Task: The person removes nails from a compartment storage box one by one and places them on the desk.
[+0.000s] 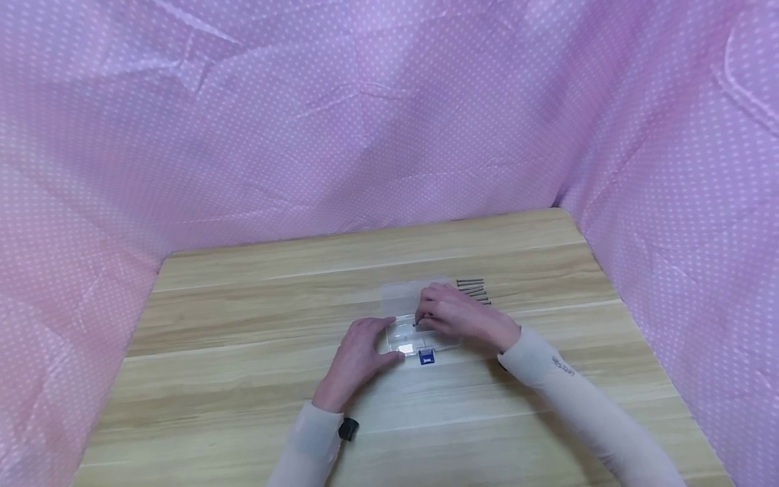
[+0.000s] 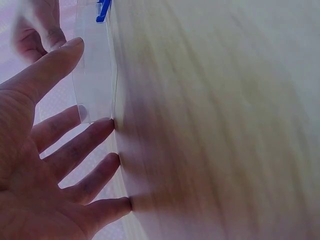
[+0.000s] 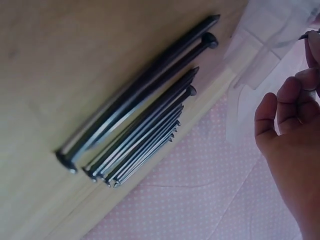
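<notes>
Hands working over a clear plastic box (image 1: 420, 335) lying on the wooden table (image 1: 243, 379), midway between its left and right edges

Nearest the front edge, left hand (image 1: 359, 355) resting flat on the tabletop, fingers straight and spread apart, fingertips (image 2: 107, 125) touching the box's left end and steadying it

Just beyond, blue latch (image 1: 427, 356) showing on the box's near side

Over the box, right hand (image 1: 459, 314) hovering with fingers curled together, pinching a small dark piece (image 1: 416, 325) at the tips; cannot tell from these views what the piece is

Farther toward the back edge and slightly right, row of dark nails (image 3: 145, 117) lying side by side on the table, just beside the box's open lid (image 1: 404, 297), not touching either hand
</notes>
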### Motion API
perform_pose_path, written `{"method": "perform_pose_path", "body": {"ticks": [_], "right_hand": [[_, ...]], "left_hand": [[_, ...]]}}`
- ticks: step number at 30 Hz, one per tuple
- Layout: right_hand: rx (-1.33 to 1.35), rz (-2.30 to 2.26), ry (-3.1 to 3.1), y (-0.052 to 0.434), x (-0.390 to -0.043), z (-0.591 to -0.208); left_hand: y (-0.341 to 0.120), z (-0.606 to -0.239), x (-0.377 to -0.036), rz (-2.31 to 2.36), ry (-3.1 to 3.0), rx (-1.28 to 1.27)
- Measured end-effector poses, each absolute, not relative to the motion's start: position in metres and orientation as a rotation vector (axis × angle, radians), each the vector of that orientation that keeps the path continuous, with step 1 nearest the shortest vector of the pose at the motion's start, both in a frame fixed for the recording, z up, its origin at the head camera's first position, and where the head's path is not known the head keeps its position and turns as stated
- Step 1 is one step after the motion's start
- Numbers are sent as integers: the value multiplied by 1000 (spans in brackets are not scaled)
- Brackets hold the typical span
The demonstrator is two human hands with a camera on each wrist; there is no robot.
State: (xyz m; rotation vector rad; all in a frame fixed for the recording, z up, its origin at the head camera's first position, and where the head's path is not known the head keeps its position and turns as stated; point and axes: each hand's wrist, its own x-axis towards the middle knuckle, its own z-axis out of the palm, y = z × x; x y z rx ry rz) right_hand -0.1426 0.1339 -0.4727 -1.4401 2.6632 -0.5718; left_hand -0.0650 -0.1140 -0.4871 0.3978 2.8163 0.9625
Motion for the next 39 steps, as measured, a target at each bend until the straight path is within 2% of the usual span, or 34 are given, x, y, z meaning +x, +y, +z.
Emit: {"method": "perform_pose_path", "body": {"ticks": [39], "right_hand": [[-1527, -900, 2859, 165, -120, -443]], "left_hand": [[-118, -488, -69, 1010, 2809, 413]]}}
